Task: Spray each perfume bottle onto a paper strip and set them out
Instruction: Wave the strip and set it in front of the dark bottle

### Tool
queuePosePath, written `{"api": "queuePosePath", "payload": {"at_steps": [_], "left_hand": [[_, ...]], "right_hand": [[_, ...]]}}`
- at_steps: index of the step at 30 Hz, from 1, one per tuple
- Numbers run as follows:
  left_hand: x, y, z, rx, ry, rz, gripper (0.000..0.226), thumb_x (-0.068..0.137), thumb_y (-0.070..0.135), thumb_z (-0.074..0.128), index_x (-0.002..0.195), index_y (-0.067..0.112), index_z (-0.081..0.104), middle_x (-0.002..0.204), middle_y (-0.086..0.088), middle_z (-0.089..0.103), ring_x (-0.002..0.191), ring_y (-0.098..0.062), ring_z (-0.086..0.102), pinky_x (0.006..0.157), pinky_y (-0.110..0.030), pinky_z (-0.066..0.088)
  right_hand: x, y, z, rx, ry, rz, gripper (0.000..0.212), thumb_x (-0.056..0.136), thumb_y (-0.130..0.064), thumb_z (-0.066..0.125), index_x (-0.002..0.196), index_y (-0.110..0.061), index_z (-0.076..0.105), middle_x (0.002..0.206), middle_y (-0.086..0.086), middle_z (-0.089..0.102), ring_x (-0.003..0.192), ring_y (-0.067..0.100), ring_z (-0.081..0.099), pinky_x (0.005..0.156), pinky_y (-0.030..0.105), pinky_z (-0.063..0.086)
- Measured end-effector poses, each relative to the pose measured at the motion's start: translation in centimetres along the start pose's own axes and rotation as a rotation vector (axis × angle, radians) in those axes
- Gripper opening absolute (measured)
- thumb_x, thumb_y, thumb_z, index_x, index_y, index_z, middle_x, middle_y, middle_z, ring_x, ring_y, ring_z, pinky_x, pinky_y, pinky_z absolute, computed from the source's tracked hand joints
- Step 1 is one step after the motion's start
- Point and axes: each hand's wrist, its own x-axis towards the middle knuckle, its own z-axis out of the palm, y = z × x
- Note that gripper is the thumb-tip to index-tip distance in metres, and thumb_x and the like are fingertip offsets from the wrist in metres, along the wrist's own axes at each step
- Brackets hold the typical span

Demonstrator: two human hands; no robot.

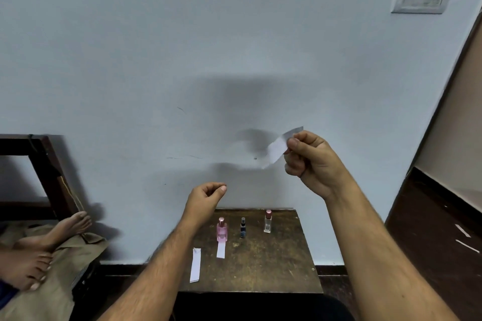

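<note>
Three perfume bottles stand in a row on the small dark wooden table: a pink bottle at the left, a small dark blue bottle in the middle, a clear bottle with a pink cap at the right. One white paper strip lies in front of the pink bottle. A longer strip lies left of it. My right hand is raised high above the table and pinches a white paper strip between thumb and fingers. My left hand hovers above the table's back left, fingers loosely curled, holding nothing.
The table stands against a pale wall. A person's bare feet rest on a brown cushion at the left, beside a dark wooden chair frame. A dark door is at the right.
</note>
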Motion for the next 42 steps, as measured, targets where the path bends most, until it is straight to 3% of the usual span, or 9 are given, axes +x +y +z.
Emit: {"api": "queuePosePath", "payload": {"at_steps": [1,4,5,12,23,28,32,42], "left_hand": [[0.0,-0.1,0.0,0.0,0.0,0.001,0.026,0.094,0.027,0.06,0.116,0.014,0.068,0.112,0.001,0.068,0.108,-0.015,0.062,0.095,-0.038,0.053],[0.1,-0.1,0.1,-0.005,0.0,-0.004,0.026,0.094,0.027,0.06,0.116,0.014,0.068,0.112,0.0,0.069,0.108,-0.015,0.063,0.095,-0.038,0.053],[0.1,-0.1,0.1,-0.011,-0.002,-0.005,0.026,0.094,0.026,0.06,0.116,0.013,0.068,0.112,-0.001,0.069,0.107,-0.015,0.063,0.095,-0.038,0.053],[-0.1,-0.1,0.5,-0.052,-0.011,-0.005,0.024,0.095,0.024,0.059,0.114,0.013,0.067,0.107,-0.001,0.07,0.098,-0.011,0.067,0.088,-0.033,0.055],[-1.1,0.5,1.1,-0.138,-0.032,0.015,0.012,0.097,0.02,0.056,0.101,0.018,0.068,0.097,-0.001,0.072,0.087,-0.014,0.071,0.075,-0.027,0.056],[-1.1,-0.1,1.1,-0.149,-0.041,-0.01,0.015,0.096,0.02,0.057,0.103,0.013,0.068,0.096,-0.005,0.073,0.083,-0.019,0.071,0.076,-0.031,0.057],[-1.0,-0.8,1.1,-0.154,-0.043,-0.028,0.016,0.096,0.02,0.058,0.105,0.012,0.069,0.095,-0.005,0.074,0.081,-0.019,0.071,0.071,-0.027,0.056],[-0.9,-3.1,1.5,-0.178,-0.039,-0.092,0.018,0.095,0.02,0.059,0.105,0.008,0.069,0.095,-0.009,0.074,0.08,-0.023,0.07,0.076,-0.038,0.057]], "right_hand": [[0.2,0.4,-0.3,-0.028,0.022,0.007,0.018,0.077,-0.004,0.065,0.065,-0.017,0.066,0.059,0.004,0.064,0.039,0.012,0.037,0.044,0.02,0.032],[0.7,2.8,-1.6,-0.642,0.236,-0.017,0.004,0.082,-0.005,0.072,0.078,-0.005,0.069,0.068,0.007,0.071,0.049,0.016,0.051,0.051,0.028,0.041],[0.6,3.5,-2.1,-0.69,0.275,-0.007,0.006,0.083,-0.006,0.072,0.084,-0.001,0.07,0.07,0.01,0.072,0.05,0.016,0.05,0.051,0.028,0.04],[0.2,4.5,-2.5,-0.497,0.256,0.071,0.002,0.086,-0.005,0.069,0.086,-0.005,0.067,0.07,0.007,0.069,0.044,0.013,0.04,0.045,0.024,0.036],[0.4,5.5,-3.0,-0.315,0.253,0.267,0.014,0.089,-0.002,0.063,0.082,-0.014,0.064,0.066,0.001,0.059,0.048,0.012,0.051,0.043,0.021,0.04],[0.3,6.4,-3.4,-0.226,0.286,0.37,0.011,0.09,-0.004,0.06,0.087,-0.015,0.061,0.062,-0.001,0.066,0.05,0.012,0.063,0.044,0.021,0.048],[0.5,7.4,-3.8,-0.243,0.307,0.401,0.01,0.09,-0.004,0.06,0.087,-0.013,0.061,0.066,0.003,0.065,0.049,0.014,0.064,0.045,0.022,0.051],[0.8,10.5,-5.0,-0.293,0.294,0.384,0.009,0.086,-0.001,0.066,0.082,-0.009,0.066,0.074,0.009,0.067,0.057,0.021,0.064,0.054,0.031,0.056]]}}
